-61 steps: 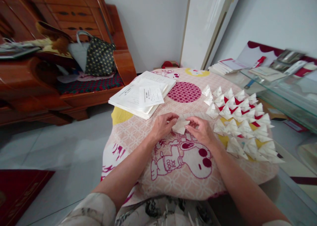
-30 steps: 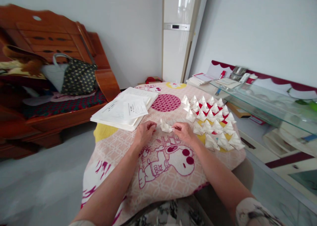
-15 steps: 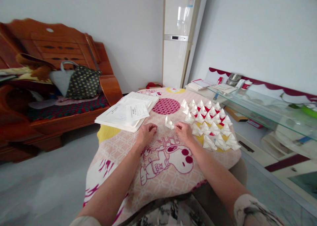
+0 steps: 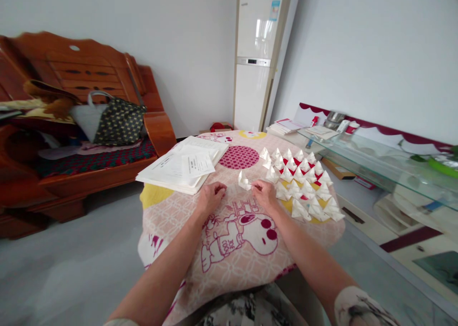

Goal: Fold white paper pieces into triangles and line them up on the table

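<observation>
A single white folded-paper piece, shaped like a small boat [image 4: 244, 180], stands near the middle of the cloth-covered table [image 4: 179, 226]. My right hand [image 4: 264, 193] pinches its right tip between thumb and fingers. To the left, my left hand [image 4: 212, 196] rests on the cloth with its fingers curled together; nothing shows in them. It lies just in front of a stack of white paper sheets [image 4: 168, 171], which has smaller printed slips on top. Right of my right hand, several similar folded paper boats [image 4: 300, 173] stand in rows.
Beyond the table at right runs a glass-topped cabinet [image 4: 361, 157] with cups and metal tins. A carved wooden sofa [image 4: 89, 78] with a dark patterned bag [image 4: 121, 121] stands at left. A tall white air conditioner [image 4: 253, 92] fills the far corner.
The view has tilted slightly, so most of the room sits a little lower in the picture. Both hands keep nearly the same pose, the right still on the paper boat's tip.
</observation>
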Demonstrator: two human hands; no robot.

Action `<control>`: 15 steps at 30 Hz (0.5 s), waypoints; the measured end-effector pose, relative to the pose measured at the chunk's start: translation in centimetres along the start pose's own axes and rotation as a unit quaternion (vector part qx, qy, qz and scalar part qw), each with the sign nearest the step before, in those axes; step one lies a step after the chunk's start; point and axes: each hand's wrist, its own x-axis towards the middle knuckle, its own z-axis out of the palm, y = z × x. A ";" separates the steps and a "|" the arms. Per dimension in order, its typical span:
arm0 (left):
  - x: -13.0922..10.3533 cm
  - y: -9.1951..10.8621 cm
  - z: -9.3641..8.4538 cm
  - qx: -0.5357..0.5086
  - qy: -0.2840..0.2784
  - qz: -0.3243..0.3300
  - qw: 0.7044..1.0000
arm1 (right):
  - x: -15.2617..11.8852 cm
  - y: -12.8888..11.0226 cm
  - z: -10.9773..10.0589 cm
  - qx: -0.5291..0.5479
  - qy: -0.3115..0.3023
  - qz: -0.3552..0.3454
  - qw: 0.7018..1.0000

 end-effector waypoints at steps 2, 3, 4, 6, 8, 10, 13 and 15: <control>0.0 0.1 0.0 0.003 -0.002 -0.001 1.000 | 0.0 -0.2 -0.1 0.005 -0.001 0.000 1.000; 0.0 0.2 -0.1 0.005 -0.001 -0.001 1.000 | -0.1 -0.2 -0.1 0.008 -0.002 -0.001 1.000; 0.0 0.2 -0.1 0.007 -0.001 -0.001 1.000 | -0.1 -0.2 -0.2 0.011 -0.004 -0.001 1.000; 0.0 0.4 -0.1 0.013 0.000 -0.001 1.000 | -0.2 -0.2 -0.2 0.015 -0.006 -0.001 1.000; 0.0 0.4 -0.1 0.016 0.000 0.000 1.000 | -0.3 -0.1 -0.1 0.020 -0.008 0.001 1.000; 0.0 0.4 -0.1 0.027 -0.002 0.005 1.000 | -0.4 0.1 0.1 0.025 -0.004 -0.005 1.000; -0.1 0.2 0.1 0.053 -0.003 0.018 0.998 | -0.4 0.3 -0.1 0.011 0.037 -0.030 0.999; -0.1 -0.1 0.3 0.063 -0.002 0.025 0.998 | -0.1 0.3 -0.8 -0.003 0.074 -0.036 0.997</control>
